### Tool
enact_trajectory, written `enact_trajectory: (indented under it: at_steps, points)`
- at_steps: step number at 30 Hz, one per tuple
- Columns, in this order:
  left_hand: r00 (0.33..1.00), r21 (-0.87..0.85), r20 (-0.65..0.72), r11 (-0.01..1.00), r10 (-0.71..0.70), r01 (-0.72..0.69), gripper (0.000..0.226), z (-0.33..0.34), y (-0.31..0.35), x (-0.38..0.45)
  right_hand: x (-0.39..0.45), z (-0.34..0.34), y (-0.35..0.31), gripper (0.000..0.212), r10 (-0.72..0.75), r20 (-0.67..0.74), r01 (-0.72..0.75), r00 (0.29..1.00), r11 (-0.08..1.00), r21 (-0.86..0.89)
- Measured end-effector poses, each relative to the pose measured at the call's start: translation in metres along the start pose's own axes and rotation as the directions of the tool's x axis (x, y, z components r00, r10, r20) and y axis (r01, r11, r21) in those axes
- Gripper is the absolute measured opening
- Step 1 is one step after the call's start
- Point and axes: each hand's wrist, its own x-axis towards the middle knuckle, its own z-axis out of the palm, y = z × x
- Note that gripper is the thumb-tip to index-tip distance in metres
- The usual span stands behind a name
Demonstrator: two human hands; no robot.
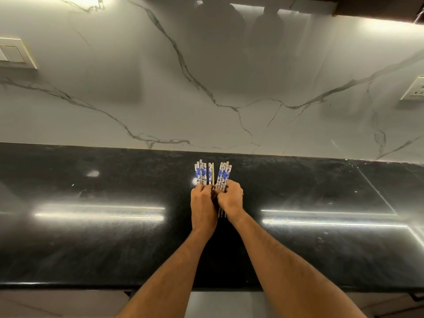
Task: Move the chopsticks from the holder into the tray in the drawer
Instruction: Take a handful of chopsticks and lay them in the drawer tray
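Both hands over the black counter (91, 226), near the marble backsplash (206, 76). Left hand (203, 206) grip curled round one bunch of blue-and-white chopsticks (202, 173); right hand (230, 200) grip curled round a second bunch (223, 175). Bunches just beside each other, patterned ends pointing toward the backsplash.

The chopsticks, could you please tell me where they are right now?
In the head view, the chopsticks are at centre, over the black counter, gripped in two bunches by the left hand and right hand.

Both arms out fwd, L hand (203, 203) & R hand (230, 199) side by side, fingers curled, gripping
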Motion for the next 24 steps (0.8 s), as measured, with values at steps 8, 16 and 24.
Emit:
enact_trajectory:
  at_steps: [8,16,24]
  points:
    - [1.000,-0.193,-0.026,0.981,-0.009,0.004,0.028,-0.014,0.009,0.011,0.004,-0.024,-0.025,0.016,-0.076,-0.050,0.082,0.996,0.988,0.128]
    - [0.895,-0.539,0.420,0.835,0.151,0.112,0.025,-0.051,0.055,0.032,-0.007,-0.087,-0.074,0.014,-0.240,-0.026,0.237,0.970,0.928,0.287]
    - [0.655,-0.604,0.725,0.652,0.212,0.458,0.027,-0.078,0.063,-0.010,-0.049,-0.128,-0.069,0.013,-0.342,0.198,0.293,0.919,0.926,0.237]
